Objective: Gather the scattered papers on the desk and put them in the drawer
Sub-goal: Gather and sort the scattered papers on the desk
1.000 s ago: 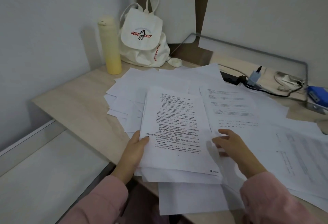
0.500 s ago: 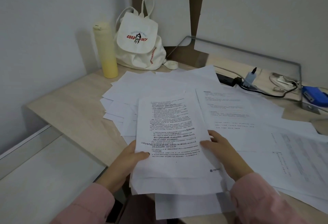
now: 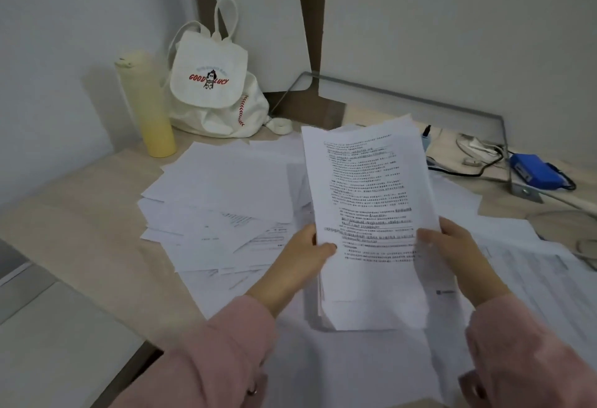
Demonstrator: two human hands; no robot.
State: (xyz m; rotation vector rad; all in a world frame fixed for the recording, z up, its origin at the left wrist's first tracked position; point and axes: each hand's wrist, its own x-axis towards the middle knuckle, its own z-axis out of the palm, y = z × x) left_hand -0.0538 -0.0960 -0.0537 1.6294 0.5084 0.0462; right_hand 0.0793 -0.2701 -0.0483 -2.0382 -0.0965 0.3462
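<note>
1. Your left hand (image 3: 302, 254) grips the left edge of a stack (image 3: 368, 214) of printed sheets, thumb pressed flat on the front page and the other fingers curled out of sight behind it.
2. Your right hand (image 3: 452, 252) holds the right edge of the same stack, thumb on the front and fingers wrapped behind the sheets.
3. The stack is lifted off the desk (image 3: 80, 214) and tilted up toward you, its top edge leaning away and its bottom edge hanging low between your wrists. The front page is covered in dense printed text; the lower edges of the sheets behind it sit unevenly.
4. Loose papers (image 3: 219, 201) lie spread on the desk to the left of the stack, overlapping one another in a fan; most show blank white, a few show faint print.
5. More sheets (image 3: 533, 265) lie flat to the right, under and past your right hand, and one large sheet sits below the stack near your pink sleeves (image 3: 223, 352).
6. A yellow bottle (image 3: 145, 104) stands upright at the back left, just beside a white bag (image 3: 213, 84) printed "GOOD LUCY" that leans against the wall.
7. At the back right, black cables (image 3: 478, 165) and a blue box (image 3: 534, 170) rest behind a metal rail (image 3: 420, 97).
8. No drawer can be made out from this view.
</note>
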